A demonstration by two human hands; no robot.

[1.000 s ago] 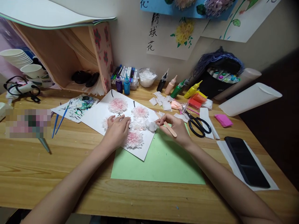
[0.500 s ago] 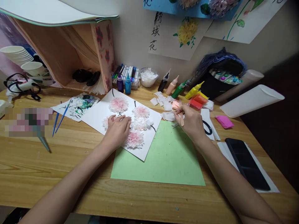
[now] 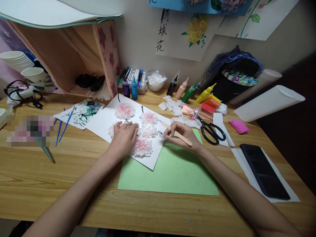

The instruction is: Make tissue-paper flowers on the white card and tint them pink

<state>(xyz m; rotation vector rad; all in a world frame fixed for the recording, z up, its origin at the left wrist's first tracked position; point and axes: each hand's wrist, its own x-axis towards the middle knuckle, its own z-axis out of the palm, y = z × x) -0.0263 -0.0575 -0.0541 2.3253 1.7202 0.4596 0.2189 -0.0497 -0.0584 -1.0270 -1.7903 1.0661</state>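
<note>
Your left hand (image 3: 124,133) lies palm down, unclenched with fingers bent, on the white rectangular paper sheet (image 3: 102,122), among its pink-and-white ruffled paper flowers (image 3: 124,111). Your right hand (image 3: 183,132) pinches a flat, pale wooden stick (image 3: 183,138), tip over that sheet near its right edge, a blurred white scrap (image 3: 162,135) at the fingertips; light-green paper (image 3: 168,176) lies beneath, black-handled scissors (image 3: 212,132) just rightward.

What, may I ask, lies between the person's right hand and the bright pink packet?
In the head view, black-handled scissors lie between the right hand and the pink packet, along with white paper partly under the scissors.
</note>
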